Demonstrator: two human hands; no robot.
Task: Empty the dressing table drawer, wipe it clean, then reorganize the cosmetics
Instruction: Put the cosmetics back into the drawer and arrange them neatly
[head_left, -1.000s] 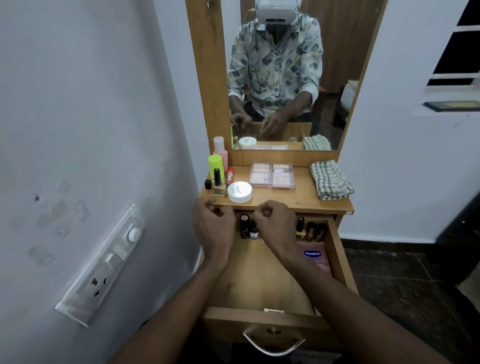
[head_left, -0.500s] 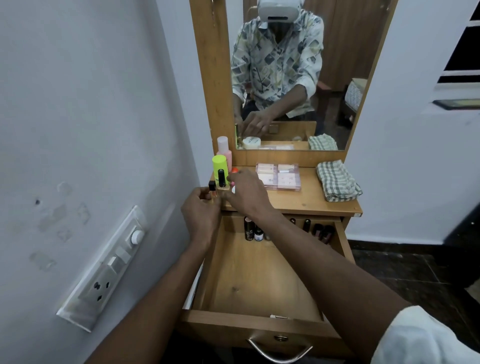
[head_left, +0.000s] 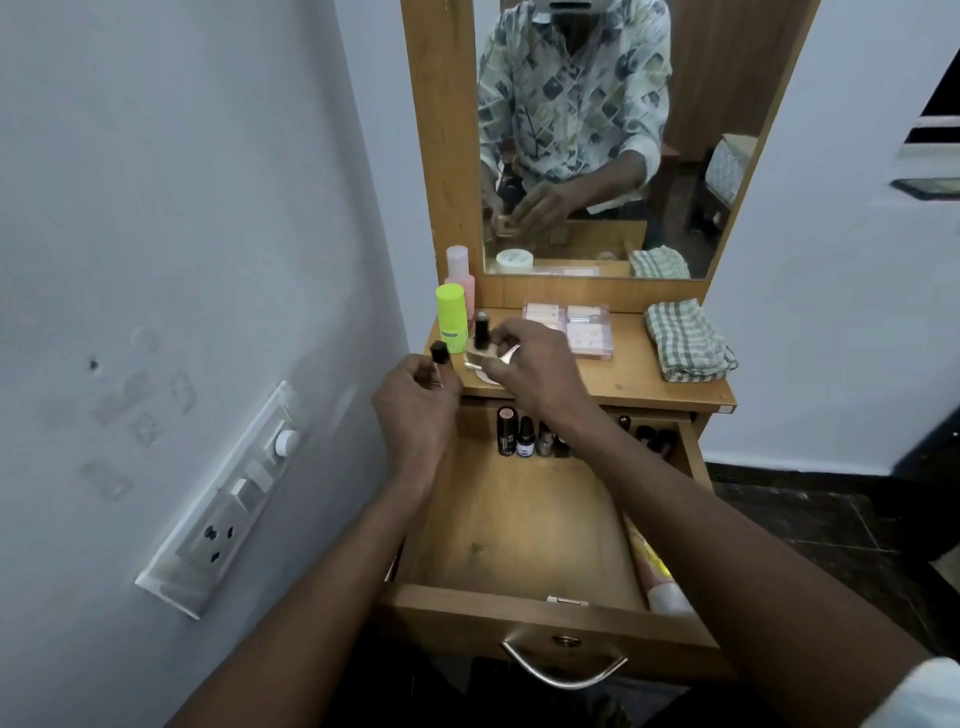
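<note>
The wooden drawer (head_left: 519, 540) stands pulled out, and several small bottles (head_left: 524, 441) line its back edge. A tube (head_left: 655, 571) lies along its right wall. My left hand (head_left: 415, 405) is closed on a small black-capped bottle (head_left: 439, 356) at the tabletop's front left corner. My right hand (head_left: 535, 371) grips a clear glass bottle with a black cap (head_left: 482, 338) just above the tabletop. A white round jar (head_left: 487, 379) shows partly under my right hand.
On the tabletop (head_left: 623, 384) stand a neon green bottle (head_left: 450, 317) and a pink bottle (head_left: 460, 270) at the left. A flat palette (head_left: 582, 332) lies mid-table, a folded checked cloth (head_left: 685, 340) at the right. Wall with switch panel (head_left: 228, 499) close on the left.
Both hands rose from the drawer's back edge to the tabletop's left corner. The left took hold of the small bottle, and the right closed on the black-capped glass bottle.
</note>
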